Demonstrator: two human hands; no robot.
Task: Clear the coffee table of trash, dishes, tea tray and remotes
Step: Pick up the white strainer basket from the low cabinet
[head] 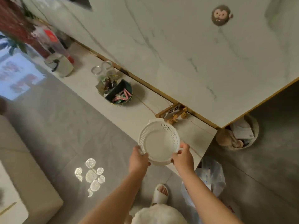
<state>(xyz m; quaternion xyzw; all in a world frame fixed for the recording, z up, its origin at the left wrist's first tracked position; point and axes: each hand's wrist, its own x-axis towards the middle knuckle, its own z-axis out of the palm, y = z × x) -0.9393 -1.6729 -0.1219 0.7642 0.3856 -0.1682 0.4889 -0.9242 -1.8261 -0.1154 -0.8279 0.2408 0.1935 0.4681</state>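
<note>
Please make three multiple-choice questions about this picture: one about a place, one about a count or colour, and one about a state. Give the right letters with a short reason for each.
1. Where is the green snack dish?
A. on the low shelf under the marble top
B. on the floor
C. in the bin

2. How many hands hold the white strainer basket?
A. none
B. one
C. two

3. What state is the basket in?
A. full of fruit
B. empty
C. upside down

Answers:
1 A: the dish stands on the shelf beside two glass jars.
2 C: the left hand and the right hand each grip its rim.
3 B: its bare white bottom shows, opening upward.
</note>
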